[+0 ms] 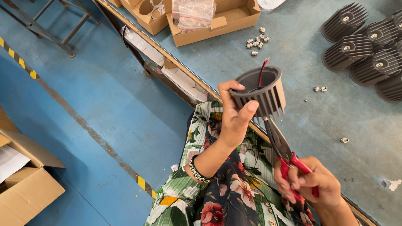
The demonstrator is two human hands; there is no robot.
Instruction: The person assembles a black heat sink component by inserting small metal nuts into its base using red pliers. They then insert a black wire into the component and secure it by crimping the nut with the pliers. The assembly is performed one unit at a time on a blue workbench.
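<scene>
On the floor at the far left sits an open cardboard box (25,184) with a white sheet lying inside its flap; nothing more of its contents shows.

The left hand (232,119) holds a grey finned housing (259,94) up over the near edge of the counter (318,121), open cup uppermost. Its fingers (229,87) are closed on the rim, with the thumb pressed against the fins. A red and a black wire (263,71) stand up out of the cup.

The right hand (312,184) is closed around the red handles of a pair of long-nose pliers (279,144), whose tips meet the underside of the housing. What they bite on is hidden by the fins. To do this well, I judge the housing should be held steady and level, the pliers kept in line with its axis, and the wires kept clear of the tips so they are not nicked.

At the back of the counter, an open cardboard tray (217,23) holds a clear plastic bag (193,12); the box beside it (148,14) seems to hold a pale coil. Loose small metal fittings (256,42) lie near the tray, and a group of finished finned housings (364,50) stands at the far right.
</scene>
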